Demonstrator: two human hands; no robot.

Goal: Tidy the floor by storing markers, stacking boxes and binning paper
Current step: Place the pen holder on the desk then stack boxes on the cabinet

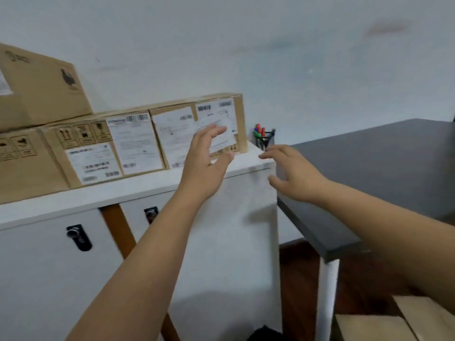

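— Left hand [205, 159] first: where is it?

— Raised in front of the rightmost cardboard box [197, 130] on the white cabinet [152, 185], fingers spread apart, palm toward the box's paper labels. It grips nothing; whether the fingertips touch the box is blurred.

— And the right hand [293, 173]?

— Also spread wide and holding nothing, hovering past the cabinet's right corner, fingertips just below the marker cup [265, 141].

— Where are the markers?

— The markers [259, 132] stand upright in that dark cup at the right end of the cabinet top, just beside the box. Red, green and blue caps show.

— The other boxes?

— 3 boxes sit in a row along the cabinet top against the wall, and 1 bigger box [46, 84] is stacked on the left ones. More cardboard [394, 321] lies on the floor at lower right.

— Anything else around?

— A dark table [369, 168] stands right of the cabinet, and 2 black locks [78, 237] show on the cabinet front.
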